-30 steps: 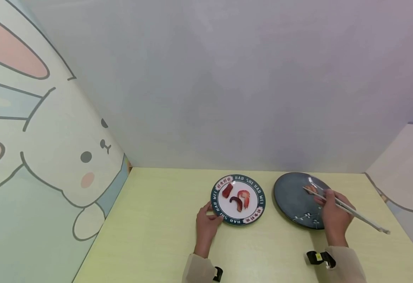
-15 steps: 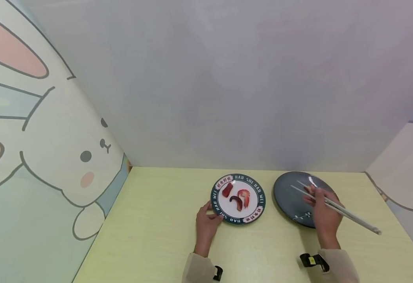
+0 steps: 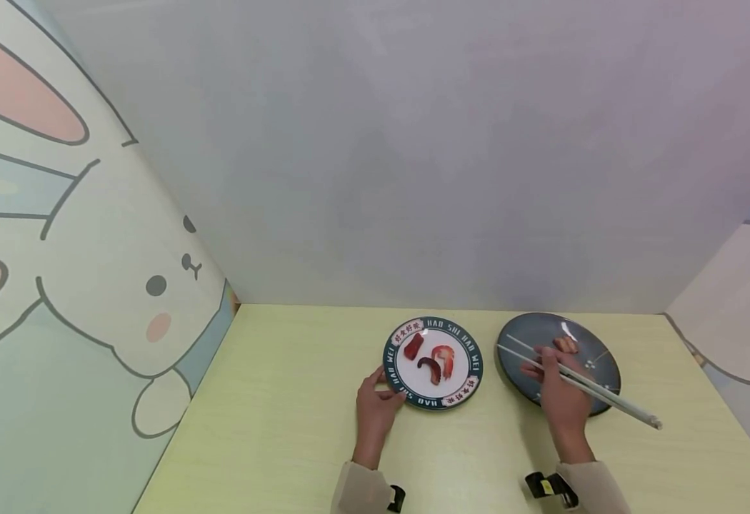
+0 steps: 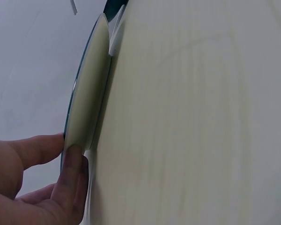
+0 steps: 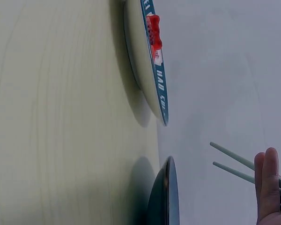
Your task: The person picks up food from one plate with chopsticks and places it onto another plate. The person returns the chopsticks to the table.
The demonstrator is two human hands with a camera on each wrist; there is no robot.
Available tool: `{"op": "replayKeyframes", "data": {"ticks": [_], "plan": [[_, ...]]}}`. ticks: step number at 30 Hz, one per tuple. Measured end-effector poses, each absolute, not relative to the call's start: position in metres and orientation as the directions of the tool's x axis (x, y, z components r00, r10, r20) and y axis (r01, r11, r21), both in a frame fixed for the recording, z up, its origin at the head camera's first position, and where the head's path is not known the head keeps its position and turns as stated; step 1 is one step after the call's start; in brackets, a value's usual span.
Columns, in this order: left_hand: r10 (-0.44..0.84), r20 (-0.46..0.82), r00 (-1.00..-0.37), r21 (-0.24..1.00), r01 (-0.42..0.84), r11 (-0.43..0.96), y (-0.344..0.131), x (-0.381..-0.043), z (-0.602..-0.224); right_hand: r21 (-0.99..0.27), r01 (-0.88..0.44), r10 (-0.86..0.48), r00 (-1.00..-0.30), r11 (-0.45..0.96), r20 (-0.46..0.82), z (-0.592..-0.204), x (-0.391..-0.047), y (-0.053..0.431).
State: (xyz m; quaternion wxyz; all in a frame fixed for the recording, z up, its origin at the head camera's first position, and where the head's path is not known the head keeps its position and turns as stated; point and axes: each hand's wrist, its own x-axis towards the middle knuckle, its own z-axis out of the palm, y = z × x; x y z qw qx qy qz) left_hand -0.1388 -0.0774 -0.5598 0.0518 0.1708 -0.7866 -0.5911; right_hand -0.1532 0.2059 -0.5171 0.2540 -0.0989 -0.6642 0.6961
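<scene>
My left hand [image 3: 375, 412] pinches the lower left rim of a white plate [image 3: 407, 371] with a dark green lettered border. In the left wrist view its thumb is on the upper side and fingers [image 4: 71, 180] are underneath. On that plate lie a red chunk [image 3: 413, 346], a shrimp [image 3: 443, 358] and a dark curled piece like an octopus tentacle [image 3: 431, 370]. My right hand [image 3: 563, 400] holds a pair of pale chopsticks [image 3: 613, 397] above a dark blue-grey plate [image 3: 521, 332]. Their tips point left, slightly apart, with nothing between them. A pinkish food piece [image 3: 566, 345] lies on the dark plate.
Both plates stand on a pale yellow table [image 3: 285, 400]. A grey wall [image 3: 375, 178] rises behind its back edge, and a side wall with a rabbit drawing [image 3: 118, 285] stands at left. A gap separates the plates.
My right hand has moved left with the chopsticks, whose tips went from the pinkish piece to the dark plate's left rim. That piece stays on the plate. My left hand holds still.
</scene>
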Motion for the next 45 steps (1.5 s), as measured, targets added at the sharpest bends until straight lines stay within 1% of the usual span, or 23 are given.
{"op": "replayKeyframes", "data": {"ticks": [5,8,15,20,27,34,39,45], "plan": [[-0.326,-0.122,-0.937,0.947,-0.208,0.243,-0.078,-0.139,-0.561,-0.973,-0.21,0.453,-0.861,0.098,0.231,-0.518,-0.149,0.196],[-0.327,-0.123,-0.937,0.947,-0.21,0.245,-0.078,-0.138,-0.561,-0.967,-0.225,0.439,-0.861,0.123,0.256,-0.52,-0.148,0.191],[-0.324,-0.117,-0.939,0.95,-0.2,0.238,-0.079,-0.138,-0.562,-0.961,-0.269,0.42,-0.866,0.069,0.272,-0.525,-0.146,0.178],[-0.322,-0.117,-0.939,0.951,-0.2,0.237,-0.079,-0.139,-0.562,-0.964,-0.263,0.4,-0.88,0.037,0.255,-0.524,-0.142,0.17],[-0.327,-0.116,-0.938,0.947,-0.204,0.248,-0.078,-0.14,-0.563,-0.968,-0.235,0.364,-0.897,0.091,0.252,-0.524,-0.139,0.16],[-0.328,-0.113,-0.938,0.949,-0.2,0.245,-0.078,-0.14,-0.563,-0.972,-0.229,0.365,-0.902,0.046,0.23,-0.524,-0.139,0.154],[-0.327,-0.114,-0.938,0.948,-0.2,0.246,-0.078,-0.139,-0.562,-0.97,-0.232,0.365,-0.899,0.068,0.241,-0.524,-0.138,0.15],[-0.329,-0.119,-0.937,0.945,-0.208,0.251,-0.078,-0.139,-0.561,-0.972,-0.229,0.357,-0.904,0.058,0.234,-0.524,-0.137,0.147]]}}
